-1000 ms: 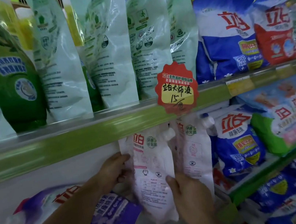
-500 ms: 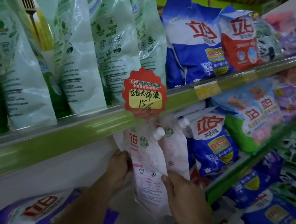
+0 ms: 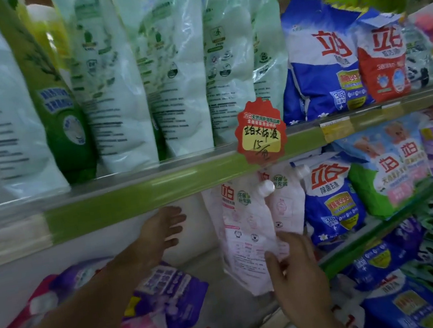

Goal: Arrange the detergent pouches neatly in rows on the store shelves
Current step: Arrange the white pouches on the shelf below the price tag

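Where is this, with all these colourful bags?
Most likely a shop's laundry aisle: detergent pouches stand in rows on green-edged shelves, and a red price tag hangs from one.

Hands [image 3: 296, 272] at pink pouches [image 3: 244, 232]

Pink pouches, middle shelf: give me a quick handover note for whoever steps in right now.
Left hand: open, off the pouches, beside the front pink pouch.
Right hand: gripping that pouch's lower edge.
Second pink pouch stands just behind it, next to the blue bag.
Done: two pink pouches upright.
Left: square them up; the purple pouches lying flat on the left need standing in rows.
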`<state>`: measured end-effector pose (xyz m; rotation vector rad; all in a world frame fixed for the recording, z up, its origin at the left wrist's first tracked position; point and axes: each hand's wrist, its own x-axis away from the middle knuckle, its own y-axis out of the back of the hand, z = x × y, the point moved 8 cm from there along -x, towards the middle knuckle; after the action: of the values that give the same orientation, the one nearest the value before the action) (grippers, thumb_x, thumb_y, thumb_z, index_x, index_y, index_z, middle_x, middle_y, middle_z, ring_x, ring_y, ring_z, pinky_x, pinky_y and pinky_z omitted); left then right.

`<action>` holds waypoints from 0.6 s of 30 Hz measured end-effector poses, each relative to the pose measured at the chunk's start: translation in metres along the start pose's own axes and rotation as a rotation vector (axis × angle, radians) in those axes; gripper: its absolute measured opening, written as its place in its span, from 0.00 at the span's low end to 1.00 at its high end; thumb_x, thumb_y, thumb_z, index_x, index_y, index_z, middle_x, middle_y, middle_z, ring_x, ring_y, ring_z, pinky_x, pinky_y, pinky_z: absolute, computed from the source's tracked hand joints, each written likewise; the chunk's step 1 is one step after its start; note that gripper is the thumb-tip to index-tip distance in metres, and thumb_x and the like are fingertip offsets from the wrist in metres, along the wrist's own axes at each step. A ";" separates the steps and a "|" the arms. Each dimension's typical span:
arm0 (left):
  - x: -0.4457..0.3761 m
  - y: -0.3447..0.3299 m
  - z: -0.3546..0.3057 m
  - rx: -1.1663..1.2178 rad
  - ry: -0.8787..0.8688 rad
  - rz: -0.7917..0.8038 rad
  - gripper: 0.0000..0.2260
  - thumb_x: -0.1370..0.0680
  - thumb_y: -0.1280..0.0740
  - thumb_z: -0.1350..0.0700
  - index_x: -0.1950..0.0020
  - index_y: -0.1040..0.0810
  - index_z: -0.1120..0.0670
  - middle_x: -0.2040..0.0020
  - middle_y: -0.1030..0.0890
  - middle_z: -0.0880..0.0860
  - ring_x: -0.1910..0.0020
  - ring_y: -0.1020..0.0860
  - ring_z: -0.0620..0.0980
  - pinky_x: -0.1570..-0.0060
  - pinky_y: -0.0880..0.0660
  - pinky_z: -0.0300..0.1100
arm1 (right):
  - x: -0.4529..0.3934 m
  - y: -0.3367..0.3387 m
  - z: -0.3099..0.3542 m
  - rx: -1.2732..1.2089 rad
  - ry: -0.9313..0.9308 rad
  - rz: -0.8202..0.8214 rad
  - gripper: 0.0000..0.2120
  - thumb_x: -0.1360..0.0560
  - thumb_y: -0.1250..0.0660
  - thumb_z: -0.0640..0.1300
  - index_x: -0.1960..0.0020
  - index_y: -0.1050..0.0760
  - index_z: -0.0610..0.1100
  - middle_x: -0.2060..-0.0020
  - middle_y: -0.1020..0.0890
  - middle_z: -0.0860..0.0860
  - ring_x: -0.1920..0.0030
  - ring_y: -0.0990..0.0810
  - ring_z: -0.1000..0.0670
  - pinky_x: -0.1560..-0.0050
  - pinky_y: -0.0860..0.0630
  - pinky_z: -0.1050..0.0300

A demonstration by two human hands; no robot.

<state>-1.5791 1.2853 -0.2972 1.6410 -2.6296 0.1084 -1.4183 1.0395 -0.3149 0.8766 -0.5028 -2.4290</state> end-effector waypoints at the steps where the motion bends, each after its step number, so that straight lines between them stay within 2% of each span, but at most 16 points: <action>1: 0.009 0.012 -0.005 -0.030 -0.012 -0.026 0.12 0.19 0.41 0.51 0.43 0.22 0.55 0.44 0.20 0.54 0.49 0.25 0.53 0.56 0.32 0.44 | 0.004 0.003 0.006 -0.013 0.024 -0.032 0.17 0.25 0.35 0.52 0.39 0.33 0.51 0.39 0.30 0.55 0.56 0.22 0.56 0.60 0.19 0.51; 3: 0.025 0.041 -0.018 -0.227 -0.113 -0.124 0.09 0.19 0.40 0.54 0.45 0.22 0.55 0.44 0.20 0.56 0.47 0.26 0.53 0.53 0.32 0.44 | 0.014 0.004 0.026 -0.034 0.120 -0.045 0.13 0.26 0.32 0.50 0.44 0.30 0.50 0.48 0.26 0.55 0.62 0.24 0.59 0.68 0.28 0.66; 5: 0.046 0.075 -0.027 -0.480 -0.229 -0.249 0.07 0.20 0.37 0.57 0.45 0.22 0.55 0.44 0.21 0.59 0.50 0.24 0.54 0.53 0.30 0.43 | 0.024 -0.007 0.050 -0.045 0.217 0.016 0.11 0.27 0.32 0.51 0.47 0.28 0.51 0.55 0.25 0.57 0.62 0.23 0.57 0.67 0.37 0.74; 7: 0.070 0.115 -0.030 -0.722 -0.258 -0.417 0.12 0.22 0.34 0.56 0.40 0.22 0.57 0.42 0.20 0.61 0.47 0.22 0.58 0.48 0.27 0.46 | 0.035 -0.022 0.073 -0.042 0.299 0.093 0.14 0.28 0.37 0.58 0.47 0.27 0.51 0.54 0.25 0.57 0.57 0.23 0.55 0.66 0.37 0.72; 9: 0.095 0.160 -0.026 -0.920 -0.166 -0.617 0.18 0.24 0.32 0.51 0.36 0.23 0.58 0.39 0.21 0.62 0.40 0.24 0.61 0.41 0.28 0.48 | 0.047 -0.044 0.088 -0.017 0.350 0.208 0.20 0.28 0.40 0.61 0.43 0.27 0.50 0.49 0.25 0.56 0.50 0.25 0.54 0.61 0.34 0.65; 11: 0.116 0.200 -0.013 -0.979 -0.001 -0.751 0.22 0.26 0.32 0.46 0.37 0.23 0.58 0.40 0.21 0.63 0.40 0.24 0.64 0.44 0.28 0.50 | 0.061 -0.061 0.102 0.008 0.396 0.308 0.20 0.27 0.38 0.60 0.39 0.30 0.53 0.44 0.27 0.57 0.45 0.27 0.55 0.55 0.32 0.62; 12: 0.122 0.212 -0.004 -0.974 0.073 -0.752 0.24 0.28 0.33 0.43 0.40 0.23 0.59 0.42 0.20 0.63 0.42 0.24 0.64 0.47 0.28 0.49 | 0.065 -0.068 0.106 0.008 0.392 0.337 0.20 0.27 0.38 0.59 0.37 0.31 0.53 0.42 0.28 0.57 0.43 0.28 0.54 0.52 0.30 0.60; 14: 0.126 0.215 0.007 -0.928 0.100 -0.655 0.26 0.32 0.35 0.38 0.48 0.21 0.59 0.48 0.18 0.63 0.49 0.22 0.62 0.56 0.29 0.47 | 0.069 -0.084 0.108 0.018 0.342 0.381 0.22 0.27 0.38 0.59 0.36 0.31 0.52 0.41 0.27 0.55 0.41 0.28 0.52 0.47 0.27 0.56; 15: 0.128 0.211 0.008 -0.937 0.065 -0.616 0.25 0.32 0.35 0.38 0.49 0.21 0.59 0.49 0.18 0.62 0.51 0.21 0.62 0.58 0.30 0.46 | 0.068 -0.094 0.102 0.028 0.266 0.402 0.22 0.27 0.38 0.60 0.38 0.30 0.51 0.42 0.26 0.53 0.42 0.27 0.51 0.47 0.26 0.54; 16: 0.130 0.207 0.002 -0.993 -0.001 -0.616 0.23 0.30 0.33 0.41 0.46 0.21 0.58 0.47 0.18 0.61 0.48 0.22 0.62 0.56 0.29 0.47 | 0.065 -0.102 0.092 0.031 0.147 0.418 0.22 0.28 0.39 0.62 0.40 0.28 0.49 0.45 0.24 0.52 0.45 0.25 0.50 0.50 0.26 0.54; 18: 0.131 0.193 -0.017 -1.184 -0.217 -0.615 0.24 0.28 0.33 0.46 0.35 0.25 0.56 0.38 0.21 0.59 0.39 0.25 0.62 0.45 0.27 0.49 | 0.060 -0.112 0.072 -0.050 -0.139 0.469 0.23 0.28 0.41 0.65 0.48 0.24 0.46 0.53 0.20 0.49 0.53 0.22 0.49 0.57 0.28 0.56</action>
<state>-1.8103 1.2539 -0.2780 1.7783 -1.4627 -1.3651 -1.5435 1.1070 -0.3473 0.5007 -0.6177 -2.0659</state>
